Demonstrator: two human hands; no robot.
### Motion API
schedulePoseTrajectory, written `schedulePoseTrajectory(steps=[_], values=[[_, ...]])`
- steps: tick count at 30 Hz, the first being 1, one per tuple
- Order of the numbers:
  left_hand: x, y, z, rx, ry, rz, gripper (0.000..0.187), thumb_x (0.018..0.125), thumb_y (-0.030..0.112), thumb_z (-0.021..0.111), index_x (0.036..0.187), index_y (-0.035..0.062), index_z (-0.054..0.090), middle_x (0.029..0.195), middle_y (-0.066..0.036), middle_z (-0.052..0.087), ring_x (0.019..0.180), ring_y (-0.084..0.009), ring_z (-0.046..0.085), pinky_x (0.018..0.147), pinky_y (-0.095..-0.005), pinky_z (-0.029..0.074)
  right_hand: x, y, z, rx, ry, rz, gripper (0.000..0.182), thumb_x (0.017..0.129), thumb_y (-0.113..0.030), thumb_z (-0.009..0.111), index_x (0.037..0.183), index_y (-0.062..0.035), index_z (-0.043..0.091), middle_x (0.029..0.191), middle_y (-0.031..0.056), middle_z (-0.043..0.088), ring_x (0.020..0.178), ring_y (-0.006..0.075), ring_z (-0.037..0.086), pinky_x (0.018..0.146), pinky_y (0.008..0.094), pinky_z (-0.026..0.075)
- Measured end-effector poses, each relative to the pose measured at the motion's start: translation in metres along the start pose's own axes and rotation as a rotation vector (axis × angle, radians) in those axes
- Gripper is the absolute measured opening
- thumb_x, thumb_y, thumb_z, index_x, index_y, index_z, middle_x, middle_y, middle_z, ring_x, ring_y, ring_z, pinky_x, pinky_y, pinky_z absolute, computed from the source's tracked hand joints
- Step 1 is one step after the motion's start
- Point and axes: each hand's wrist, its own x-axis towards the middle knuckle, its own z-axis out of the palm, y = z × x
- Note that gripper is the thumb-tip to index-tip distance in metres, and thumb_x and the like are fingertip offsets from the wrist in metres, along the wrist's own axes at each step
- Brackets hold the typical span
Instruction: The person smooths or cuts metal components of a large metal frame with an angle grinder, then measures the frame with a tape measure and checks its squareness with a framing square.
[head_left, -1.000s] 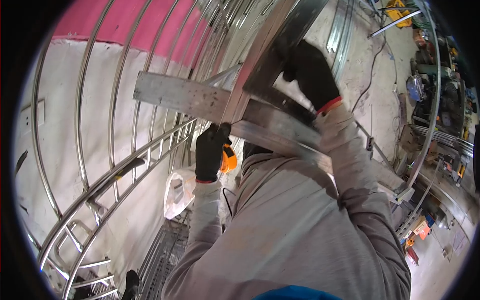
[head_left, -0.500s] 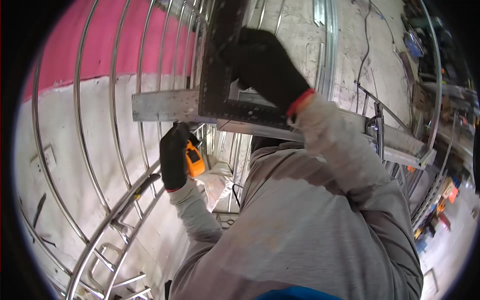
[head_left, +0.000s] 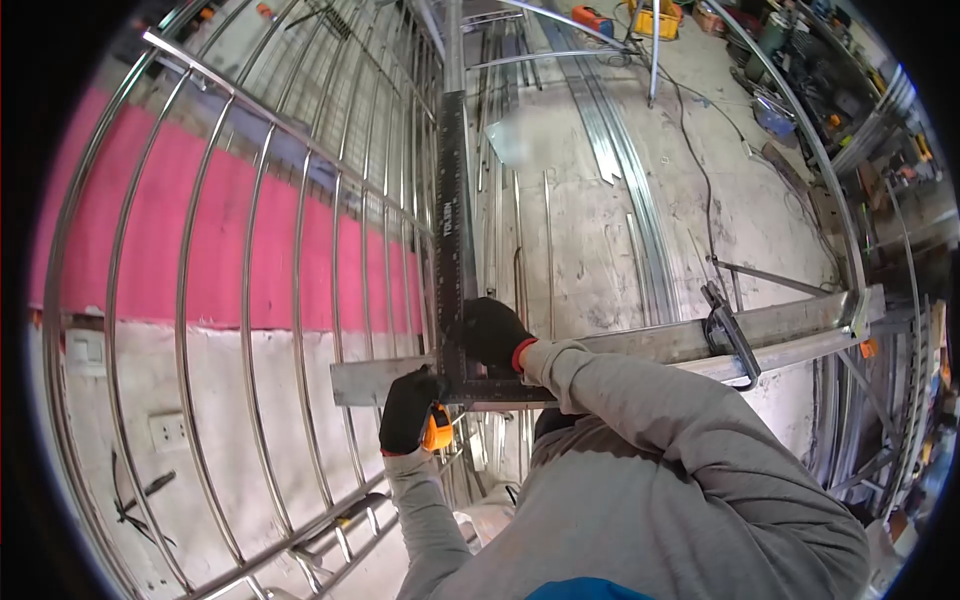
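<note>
A black L-shaped square (head_left: 452,230) lies with its long arm along an upright metal tube and its short arm along a horizontal metal beam (head_left: 640,343). My right hand (head_left: 493,334), in a black glove with a red cuff, is closed on the square near its corner. My left hand (head_left: 407,411), also gloved in black, is at the beam's left part, just left of the corner. It is wrapped round an orange tape measure (head_left: 438,428), partly hidden by the glove.
Curved metal bars (head_left: 247,300) form a grille on the left before a pink and white wall. A black clamp (head_left: 733,337) sits on the beam at right. Metal strips (head_left: 610,150) and a cable lie on the floor ahead; tools crowd the far right.
The view has shifted, showing more floor and grille ahead. My right hand is lower on the square, nearer its corner. My left hand has come up to the beam with the tape measure.
</note>
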Motion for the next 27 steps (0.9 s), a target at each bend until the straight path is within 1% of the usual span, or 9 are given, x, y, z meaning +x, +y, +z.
schedulePoseTrajectory(steps=[6, 7, 10, 12, 15, 17, 20, 24, 27], values=[[0.013, -0.006, -0.01, 0.206, -0.079, 0.141, 0.015, 0.091, 0.007, 0.061, 0.094, -0.004, 0.071, 0.082, -0.009, 0.067, 0.074, -0.0157, 0.065, 0.069, -0.0331, 0.052, 0.005, -0.034, -0.029, -0.161, -0.185, 0.034, 0.043, 0.089, -0.047, 0.075, 0.092, -0.0041, 0.076, 0.083, 0.0196, 0.074, 0.082, 0.0346, 0.075, 0.08, 0.0473, 0.059], [0.004, 0.004, -0.004, 0.317, 0.014, 0.382, 0.015, 0.091, 0.007, 0.061, 0.095, -0.0032, 0.071, 0.083, -0.009, 0.066, 0.074, -0.0134, 0.064, 0.069, -0.0324, 0.051, 0.008, -0.041, -0.036, -0.165, -0.26, 0.1, 0.044, 0.089, -0.049, 0.075, 0.093, -0.0045, 0.077, 0.083, 0.0175, 0.076, 0.08, 0.0318, 0.077, 0.078, 0.045, 0.06], [0.003, 0.006, -0.002, -0.126, 0.057, 0.019, 0.015, 0.091, 0.008, 0.061, 0.095, -0.0028, 0.071, 0.082, -0.006, 0.065, 0.074, -0.0105, 0.061, 0.068, -0.0309, 0.05, 0.019, -0.043, -0.043, -0.178, -0.392, 0.168, 0.043, 0.09, -0.049, 0.075, 0.095, -0.006, 0.078, 0.086, 0.011, 0.078, 0.075, 0.0238, 0.079, 0.07, 0.0388, 0.063], [0.01, -0.001, -0.012, -0.051, 0.016, 0.037, 0.015, 0.094, 0.01, 0.062, 0.095, -0.002, 0.072, 0.083, -0.002, 0.065, 0.074, -0.0094, 0.062, 0.067, -0.0296, 0.05, 0.029, -0.027, -0.037, -0.328, -0.46, -0.157, 0.037, 0.095, -0.043, 0.071, 0.096, -0.0073, 0.078, 0.085, 0.0103, 0.079, 0.071, 0.0224, 0.078, 0.064, 0.0385, 0.062], [0.018, -0.025, -0.028, -0.116, -0.046, -0.1, 0.033, 0.103, 0.016, 0.066, 0.131, -0.0013, 0.066, 0.103, -0.005, 0.074, 0.088, -0.0124, 0.068, 0.078, -0.0297, 0.056, 0.052, -0.011, -0.035, -0.546, -0.663, -0.606, 0.032, 0.101, -0.036, 0.063, 0.097, -0.0077, 0.078, 0.084, 0.0096, 0.078, 0.066, 0.0215, 0.075, 0.058, 0.0387, 0.059], [0.013, -0.04, -0.021, -0.219, 0.048, -0.026, 0.028, 0.103, 0.014, 0.065, 0.127, -0.0002, 0.068, 0.1, -0.004, 0.074, 0.087, -0.0125, 0.068, 0.076, -0.0302, 0.056, 0.066, -0.012, -0.04, -0.563, -0.815, -0.553, 0.034, 0.103, -0.035, 0.061, 0.094, -0.0065, 0.077, 0.08, 0.0094, 0.077, 0.062, 0.0186, 0.072, 0.052, 0.0373, 0.054], [0.031, -0.05, -0.022, 0.115, 0.068, 0.421, 0.017, 0.102, 0.011, 0.065, 0.113, 0.0008, 0.071, 0.093, -0.002, 0.071, 0.083, -0.0111, 0.067, 0.073, -0.0292, 0.054, 0.047, -0.054, -0.072, 0.136, -0.712, 0.478, 0.038, 0.104, -0.039, 0.063, 0.09, -0.0059, 0.074, 0.075, 0.0061, 0.073, 0.06, 0.0128, 0.067, 0.047, 0.0318, 0.048], [0.049, -0.037, -0.025, 0.534, -0.183, 0.327, 0.017, 0.087, 0.011, 0.068, 0.102, 0.0041, 0.073, 0.094, -0.013, 0.071, 0.085, -0.0303, 0.071, 0.075, -0.0382, 0.057, 0.038, -0.036, -0.095, 0.308, -0.62, 0.437, 0.035, 0.102, -0.043, 0.067, 0.095, -0.0089, 0.073, 0.079, 0.003, 0.073, 0.058, 0.0119, 0.065, 0.045, 0.0253, 0.043], [0.048, -0.034, -0.019, 0.316, -0.183, 0.239, 0.014, 0.099, 0.014, 0.064, 0.092, 0.0025, 0.07, 0.08, -0.001, 0.063, 0.075, -0.0125, 0.061, 0.068, -0.0314, 0.05, 0.011, -0.051, -0.12, 0.283, -0.505, 0.385, 0.034, 0.103, -0.043, 0.065, 0.106, -0.0096, 0.075, 0.082, 0.0026, 0.074, 0.061, 0.0113, 0.068, 0.046, 0.0244, 0.045]])
